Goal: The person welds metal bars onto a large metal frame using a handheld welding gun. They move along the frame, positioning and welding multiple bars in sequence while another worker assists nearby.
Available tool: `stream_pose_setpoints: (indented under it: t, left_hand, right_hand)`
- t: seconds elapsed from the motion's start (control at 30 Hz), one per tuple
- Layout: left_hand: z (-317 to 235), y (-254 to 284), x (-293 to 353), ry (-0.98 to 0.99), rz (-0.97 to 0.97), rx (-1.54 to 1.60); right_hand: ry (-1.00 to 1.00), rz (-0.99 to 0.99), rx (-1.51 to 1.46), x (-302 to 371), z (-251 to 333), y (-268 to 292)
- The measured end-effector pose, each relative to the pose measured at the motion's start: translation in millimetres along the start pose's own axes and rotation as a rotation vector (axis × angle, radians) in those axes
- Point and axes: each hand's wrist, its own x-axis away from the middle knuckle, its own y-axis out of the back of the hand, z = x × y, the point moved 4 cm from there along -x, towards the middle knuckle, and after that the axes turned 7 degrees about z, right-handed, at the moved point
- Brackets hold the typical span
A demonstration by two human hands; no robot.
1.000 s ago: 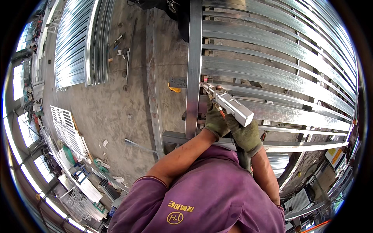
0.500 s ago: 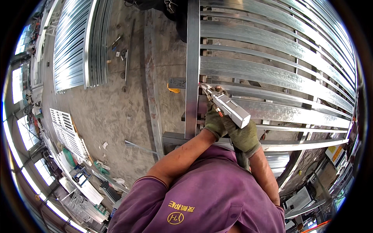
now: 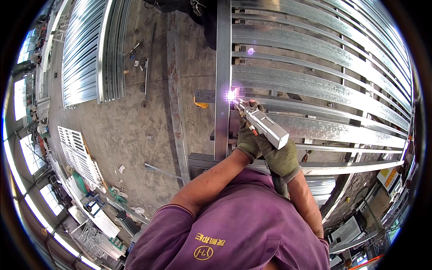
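A silver handheld laser welding gun (image 3: 268,126) slants across the work, its narrow nozzle pointing up and left. My gloved right hand (image 3: 282,158) is closed around it near the rear, partly hidden under its body. Further forward, my gloved left hand (image 3: 248,138) wraps the gun from beside and below. At the nozzle tip glows a bright purple-white spark (image 3: 231,95). It sits on the inner edge of a flat metal rail (image 3: 222,58), where a galvanized slat (image 3: 279,102) meets it. The glare hides the joint itself.
Parallel metal slats (image 3: 306,78) fill the right side. Stacked galvanized profiles (image 3: 83,54) lie far left, with a white slatted panel (image 3: 76,148) nearer. A long steel bar (image 3: 177,103) runs along the concrete floor (image 3: 130,121). A yellow tape measure (image 3: 201,105) lies left of the rail.
A bright purple-white spark has appeared at the nozzle, with purple light around the joint. The welding gun and both hands have shifted very slightly; both hands keep their hold.
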Motion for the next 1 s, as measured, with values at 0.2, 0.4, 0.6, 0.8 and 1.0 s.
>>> stream_pose_setpoints:
  t: [0.2,0.4,0.6,0.8,1.0]
  left_hand:
    - [0.0,-0.3,-0.8,0.048,0.139,0.094]
    - [5.0,7.5,-1.5,0.017,0.154,0.074]
    - [7.6,36.2,-3.0,-0.029,0.195,0.289]
    - [13.5,74.6,-43.2,-0.110,-0.018,0.427]
    - [18.6,40.3,-150.7,-0.088,0.200,0.224]
  right_hand:
    - [0.005,-0.028,-0.023,3.0,-4.9,-1.3]
    - [0.130,-0.125,-0.003,6.7,8.7,5.9]
    - [0.086,-0.140,-0.090,21.8,28.4,40.3]
    - [0.127,-0.165,-0.226,-14.3,41.2,86.7]
    - [0.077,-0.143,-0.249,-67.1,41.2,103.2]
